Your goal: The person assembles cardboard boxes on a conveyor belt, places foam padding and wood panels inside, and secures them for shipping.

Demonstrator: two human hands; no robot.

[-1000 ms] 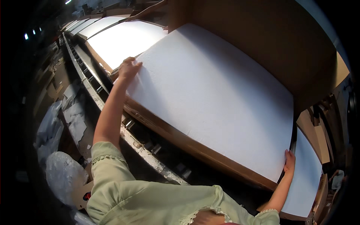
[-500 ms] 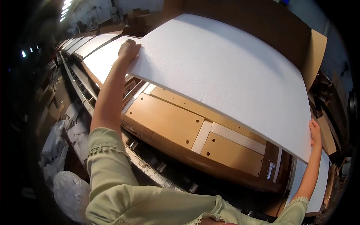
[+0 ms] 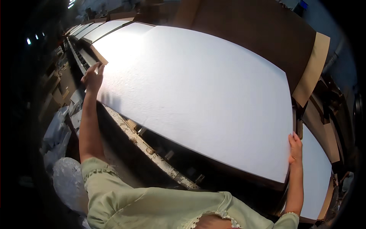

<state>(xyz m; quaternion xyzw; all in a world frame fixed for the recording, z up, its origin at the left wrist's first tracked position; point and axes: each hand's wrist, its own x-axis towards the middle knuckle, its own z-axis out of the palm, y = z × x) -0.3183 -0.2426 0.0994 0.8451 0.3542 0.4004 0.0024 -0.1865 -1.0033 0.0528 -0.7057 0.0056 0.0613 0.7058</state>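
A large white foam sheet [image 3: 198, 99] lies nearly level in front of me, over a brown carton. It hides the carton's contents; only a dark strip of the carton shows under the near edge. My left hand [image 3: 92, 79] is at the sheet's left edge, fingers bent at the rim and casting a shadow on the white surface. On the right, my right hand [image 3: 295, 149] holds the opposite edge near its front corner, fingers along the side. Part of each hand's grip is hidden by the sheet's edge.
A raised brown cardboard flap [image 3: 248, 42] stands behind the sheet. Along the near side runs a worn conveyor rail [image 3: 141, 143] with rollers. More white-topped cartons [image 3: 105, 30] line up at far left; another white panel [image 3: 312, 171] lies at right. Clear plastic wrap [image 3: 70, 183] is at lower left.
The foam sheet has come down and leftward toward me with both hands. It now covers the tan drilled panels that showed in the carton before.
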